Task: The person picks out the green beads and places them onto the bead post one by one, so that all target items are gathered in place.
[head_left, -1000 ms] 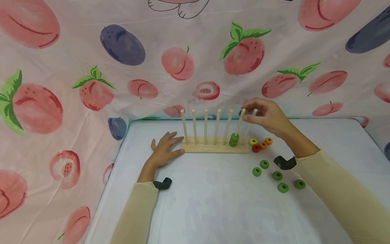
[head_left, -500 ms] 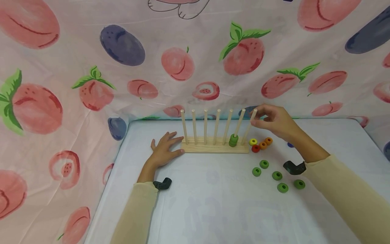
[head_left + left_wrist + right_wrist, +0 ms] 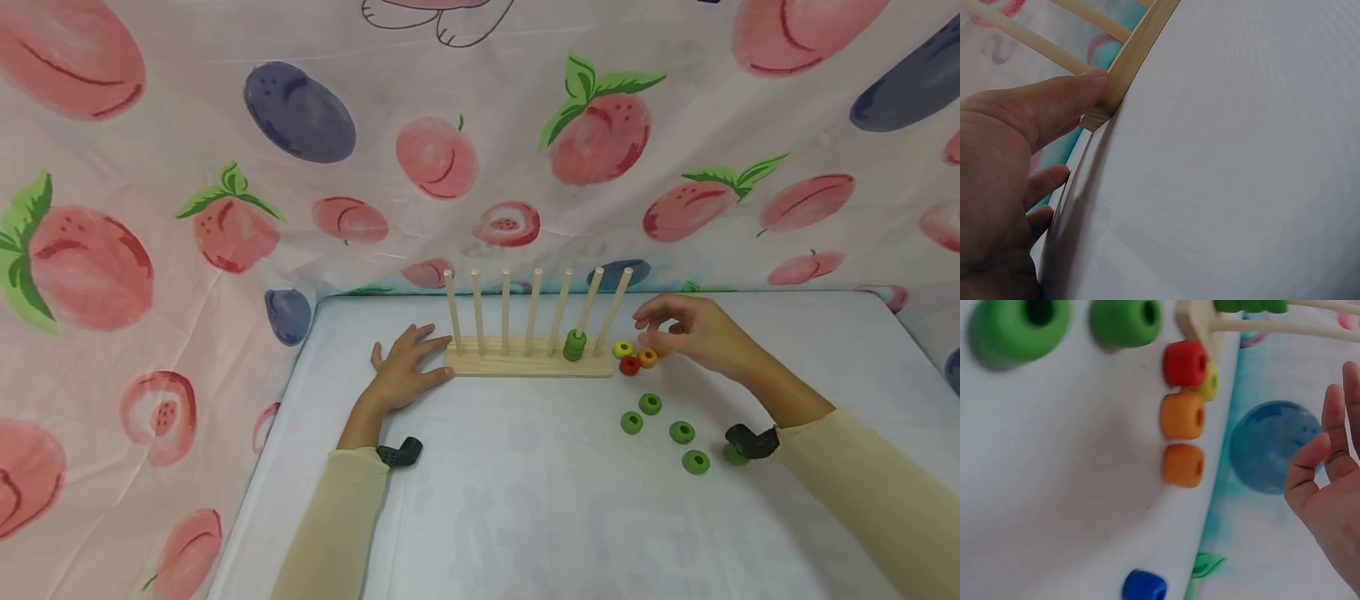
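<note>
My left hand (image 3: 408, 371) is at the left end of a wooden peg rack (image 3: 528, 364), holding its base between thumb and index finger while the other fingers spread out. In the left wrist view the thumb (image 3: 1066, 100) lies against the base. Two stacked green beads (image 3: 574, 345) sit on the second peg from the right. My right hand (image 3: 697, 333), fingers loosely bent and holding nothing, hovers above the orange beads (image 3: 647, 357) right of the rack. Beside these lie a red bead (image 3: 629, 366) and a yellow bead (image 3: 622, 349).
Several loose green beads (image 3: 682, 432) lie nearer on the white tabletop (image 3: 525, 500), one partly hidden by the right wrist camera. The right wrist view shows a blue bead (image 3: 1144, 586) apart from the others. A fruit-print cloth (image 3: 450, 83) hangs behind the table.
My right hand has moved away from the rack's right-hand pegs, rightward and down over the orange beads. My left hand and the two stacked green beads have stayed put.
</note>
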The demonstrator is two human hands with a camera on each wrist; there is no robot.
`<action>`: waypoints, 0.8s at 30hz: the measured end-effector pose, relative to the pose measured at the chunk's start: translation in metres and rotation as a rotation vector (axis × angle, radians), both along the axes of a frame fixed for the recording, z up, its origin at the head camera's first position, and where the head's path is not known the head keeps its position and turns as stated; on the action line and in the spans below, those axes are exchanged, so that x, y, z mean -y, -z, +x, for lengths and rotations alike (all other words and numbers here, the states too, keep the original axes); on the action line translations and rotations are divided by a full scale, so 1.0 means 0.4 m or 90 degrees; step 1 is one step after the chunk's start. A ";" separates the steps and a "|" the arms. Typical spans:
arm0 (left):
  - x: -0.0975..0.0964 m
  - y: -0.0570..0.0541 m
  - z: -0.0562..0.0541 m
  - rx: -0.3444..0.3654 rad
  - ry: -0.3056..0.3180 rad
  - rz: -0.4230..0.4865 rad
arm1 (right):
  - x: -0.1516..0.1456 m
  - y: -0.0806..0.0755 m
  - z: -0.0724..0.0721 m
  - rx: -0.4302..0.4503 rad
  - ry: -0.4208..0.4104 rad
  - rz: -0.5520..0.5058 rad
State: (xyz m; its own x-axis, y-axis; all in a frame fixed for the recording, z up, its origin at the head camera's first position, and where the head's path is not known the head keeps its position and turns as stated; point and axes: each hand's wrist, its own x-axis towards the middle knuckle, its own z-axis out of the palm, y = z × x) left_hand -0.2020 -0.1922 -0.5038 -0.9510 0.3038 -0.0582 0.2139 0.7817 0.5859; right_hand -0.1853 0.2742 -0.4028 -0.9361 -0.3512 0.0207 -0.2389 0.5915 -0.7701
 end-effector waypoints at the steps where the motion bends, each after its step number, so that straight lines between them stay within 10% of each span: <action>1: 0.000 0.000 0.000 0.000 0.000 0.000 | -0.005 0.006 0.003 0.001 -0.008 -0.002; 24: 0.000 0.005 -0.003 0.003 -0.002 -0.006 | -0.067 0.124 0.057 0.122 -0.064 0.037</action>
State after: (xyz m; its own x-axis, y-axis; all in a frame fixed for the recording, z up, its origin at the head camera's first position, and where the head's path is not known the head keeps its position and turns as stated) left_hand -0.2031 -0.1922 -0.5057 -0.9514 0.3009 -0.0651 0.2095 0.7877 0.5794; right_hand -0.1626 0.3011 -0.4523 -0.8815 -0.4376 -0.1775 -0.1511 0.6175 -0.7719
